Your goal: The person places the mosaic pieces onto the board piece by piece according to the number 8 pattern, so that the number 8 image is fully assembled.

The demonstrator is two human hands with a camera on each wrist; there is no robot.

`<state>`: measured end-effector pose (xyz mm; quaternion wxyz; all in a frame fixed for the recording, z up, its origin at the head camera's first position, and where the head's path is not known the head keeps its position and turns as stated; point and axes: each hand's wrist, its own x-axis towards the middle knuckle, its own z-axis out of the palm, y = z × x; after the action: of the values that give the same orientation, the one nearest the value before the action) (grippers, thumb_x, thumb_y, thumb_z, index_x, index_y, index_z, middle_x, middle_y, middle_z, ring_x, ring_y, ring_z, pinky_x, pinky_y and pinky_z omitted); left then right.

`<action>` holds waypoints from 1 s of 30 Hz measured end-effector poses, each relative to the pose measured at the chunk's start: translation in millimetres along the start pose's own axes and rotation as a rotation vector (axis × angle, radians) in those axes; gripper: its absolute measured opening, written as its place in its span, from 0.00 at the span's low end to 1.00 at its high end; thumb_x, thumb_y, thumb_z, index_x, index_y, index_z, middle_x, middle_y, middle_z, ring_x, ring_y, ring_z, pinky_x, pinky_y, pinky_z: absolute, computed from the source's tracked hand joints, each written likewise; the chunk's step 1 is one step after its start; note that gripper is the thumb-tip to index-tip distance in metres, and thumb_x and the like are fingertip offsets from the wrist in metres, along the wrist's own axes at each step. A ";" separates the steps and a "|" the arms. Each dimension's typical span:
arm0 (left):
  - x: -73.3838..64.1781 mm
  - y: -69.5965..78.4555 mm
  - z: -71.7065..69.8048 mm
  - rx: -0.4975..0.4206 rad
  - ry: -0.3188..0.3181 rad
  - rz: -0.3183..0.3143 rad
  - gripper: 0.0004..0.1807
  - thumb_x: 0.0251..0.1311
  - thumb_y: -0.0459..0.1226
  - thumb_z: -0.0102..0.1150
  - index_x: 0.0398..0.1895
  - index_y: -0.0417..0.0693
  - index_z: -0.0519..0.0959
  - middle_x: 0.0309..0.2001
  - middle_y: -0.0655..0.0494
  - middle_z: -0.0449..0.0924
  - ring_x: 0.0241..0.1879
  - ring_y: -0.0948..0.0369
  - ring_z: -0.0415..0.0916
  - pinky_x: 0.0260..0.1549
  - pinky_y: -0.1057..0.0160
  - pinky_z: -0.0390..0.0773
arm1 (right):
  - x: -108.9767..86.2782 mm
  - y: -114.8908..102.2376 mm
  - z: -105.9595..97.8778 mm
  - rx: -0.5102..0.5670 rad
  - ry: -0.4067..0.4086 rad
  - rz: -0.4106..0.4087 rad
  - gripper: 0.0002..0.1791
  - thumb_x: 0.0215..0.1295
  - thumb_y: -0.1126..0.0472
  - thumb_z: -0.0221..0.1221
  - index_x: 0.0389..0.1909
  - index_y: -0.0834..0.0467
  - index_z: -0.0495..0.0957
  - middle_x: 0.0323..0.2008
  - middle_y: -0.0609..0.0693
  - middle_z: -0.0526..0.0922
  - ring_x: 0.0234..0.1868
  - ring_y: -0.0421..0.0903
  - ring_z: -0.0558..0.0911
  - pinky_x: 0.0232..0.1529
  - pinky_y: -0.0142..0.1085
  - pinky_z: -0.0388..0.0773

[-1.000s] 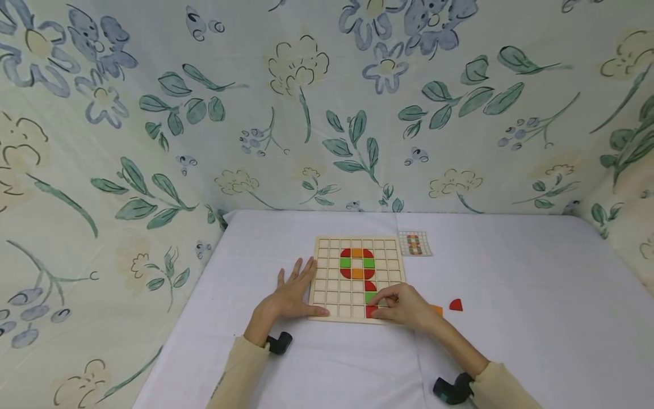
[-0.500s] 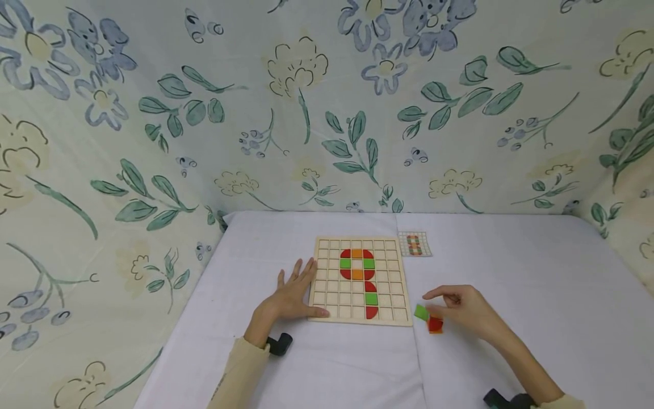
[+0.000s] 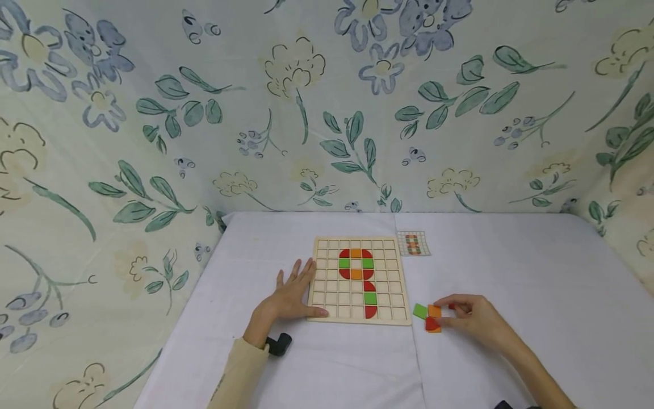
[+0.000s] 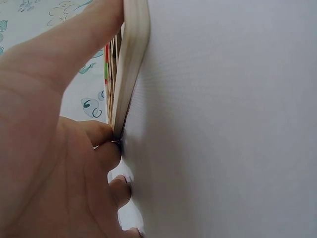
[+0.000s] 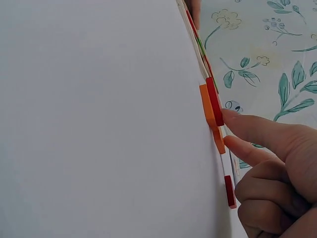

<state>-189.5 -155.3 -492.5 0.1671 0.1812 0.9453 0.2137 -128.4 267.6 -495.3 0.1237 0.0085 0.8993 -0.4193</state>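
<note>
At lower right, the right hand (image 3: 475,318), grip parted, seemingly touches a red piece (image 3: 431,323) overlapping an orange tile (image 5: 205,104); the spread left hand (image 3: 292,297) meets the board's (image 3: 334,299) left edge.

red piece (image 3: 430,324) atop orange tile (image 5: 205,103) — near gridded wooden board (image 3: 329,296)

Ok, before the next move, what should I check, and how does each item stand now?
1. Board steadied: ok, the left hand touches its left edge.
2. Card uncovered: ok, it lies by the board's upper right corner.
3. Ring inside its cells: ok, eight pieces round a bare cell.
4. Loose pieces unstacked: not ok, a red piece lies over an orange piece.
5. Right hand pinching a piece: cannot tell, it is at that stack.
</note>
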 end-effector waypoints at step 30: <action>-0.9 -0.5 0.2 -0.033 0.015 -0.005 0.69 0.52 0.63 0.74 0.85 0.48 0.40 0.86 0.52 0.33 0.85 0.47 0.24 0.78 0.30 0.25 | 3.9 3.3 -1.3 -0.062 0.075 -0.033 0.19 0.59 0.59 0.74 0.52 0.58 0.87 0.18 0.44 0.60 0.21 0.37 0.61 0.21 0.31 0.57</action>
<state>-188.8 -156.0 -492.7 0.1632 0.1746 0.9434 0.2300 -132.1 270.4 -497.8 0.0834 0.0055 0.9159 -0.3926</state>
